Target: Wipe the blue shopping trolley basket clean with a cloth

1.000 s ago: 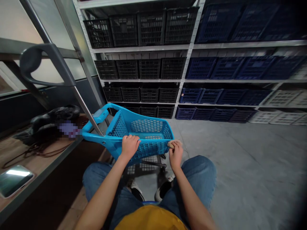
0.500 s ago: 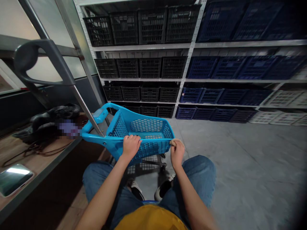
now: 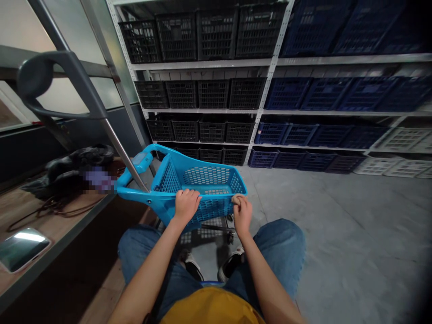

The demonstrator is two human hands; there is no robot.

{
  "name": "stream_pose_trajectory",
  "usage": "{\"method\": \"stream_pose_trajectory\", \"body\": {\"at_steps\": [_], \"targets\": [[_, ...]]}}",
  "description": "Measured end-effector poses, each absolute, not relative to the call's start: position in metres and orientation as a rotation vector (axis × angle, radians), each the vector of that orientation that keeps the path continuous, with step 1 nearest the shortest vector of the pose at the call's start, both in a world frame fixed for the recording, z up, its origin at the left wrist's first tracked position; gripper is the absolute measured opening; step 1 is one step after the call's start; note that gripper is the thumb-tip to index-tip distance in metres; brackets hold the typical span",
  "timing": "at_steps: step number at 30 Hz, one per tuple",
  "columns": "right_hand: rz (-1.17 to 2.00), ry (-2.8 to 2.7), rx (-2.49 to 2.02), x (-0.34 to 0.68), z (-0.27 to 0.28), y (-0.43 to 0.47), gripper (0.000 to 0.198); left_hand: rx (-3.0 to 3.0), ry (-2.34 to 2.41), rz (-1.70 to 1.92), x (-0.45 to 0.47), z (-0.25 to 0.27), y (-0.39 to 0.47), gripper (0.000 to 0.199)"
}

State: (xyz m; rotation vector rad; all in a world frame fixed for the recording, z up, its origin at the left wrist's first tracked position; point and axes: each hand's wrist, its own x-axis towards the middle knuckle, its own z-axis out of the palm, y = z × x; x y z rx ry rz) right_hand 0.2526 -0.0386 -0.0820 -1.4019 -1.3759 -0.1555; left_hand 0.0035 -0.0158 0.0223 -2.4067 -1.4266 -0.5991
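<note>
A bright blue plastic shopping cart (image 3: 216,207) stands in front of my knees, its basket holding nothing that I can see. My left hand (image 3: 187,204) is closed over the near rim of the basket, fingers curled across the edge. A tan cloth (image 3: 238,198) is bunched in my right hand (image 3: 243,216), pressed against the near rim close to the front corner. Most of the cloth is hidden by the fingers. The cart's blue handle (image 3: 126,182) lies to the left.
Shelving with black crates (image 3: 212,94), blue crates (image 3: 317,94) and white crates (image 3: 378,163) lines the far side. At left, a bench (image 3: 76,216) holds a phone-like device (image 3: 25,247) and a dark bundle (image 3: 67,168). A metal pole with a grey loop handle (image 3: 81,85) rises there. Grey floor (image 3: 337,225) spreads right.
My right hand has slid the cloth a short way left along the near rim, away from the front corner. My left hand keeps its hold on the rim.
</note>
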Motion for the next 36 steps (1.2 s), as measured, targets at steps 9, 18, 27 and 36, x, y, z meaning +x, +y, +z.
{"method": "stream_pose_trajectory", "body": {"at_steps": [9,18,27,36], "targets": [[-0.104,-1.653,-1.267,0.212,-0.073,-0.041,0.041,-2.407,-1.453,-0.611,0.006,0.024,-0.018,0.027],[-0.165,-1.351,-1.439,0.246,-0.076,-0.039,0.031,-2.392,-1.471,-0.669,0.009,0.018,-0.018,0.028],[-0.123,-1.731,-1.265,0.236,-0.080,-0.042,0.039,-2.413,-1.432,-0.604,0.002,0.022,-0.019,0.028],[-0.148,-1.462,-1.402,0.214,-0.072,-0.038,0.038,-2.383,-1.429,-0.639,0.006,0.020,-0.017,0.026]]}}
